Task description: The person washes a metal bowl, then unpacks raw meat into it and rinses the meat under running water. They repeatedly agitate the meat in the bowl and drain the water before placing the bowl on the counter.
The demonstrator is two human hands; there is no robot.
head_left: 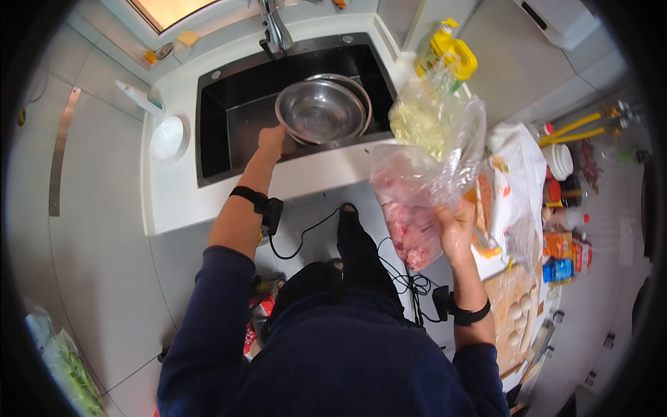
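My left hand (272, 143) grips the near left rim of a stainless steel bowl (322, 112), which rests over a second metal bowl (366, 99) in the black sink (239, 125). Held up in my right hand (456, 229) is a clear plastic bag of raw pink meat (411, 224), gripped near its gathered top. Just beyond it, at the right end of the sink, lies a clear bag with a pale yellow-green food (419, 122). What that food is, I cannot tell.
A chrome faucet (277, 34) stands behind the sink. On the left counter are a white bowl (169, 138) and a white bottle (140, 99). A yellow pump bottle (451, 52) stands back right. Dough pieces (516, 313) lie on a wooden board (503, 292); cables (411, 284) trail on the floor.
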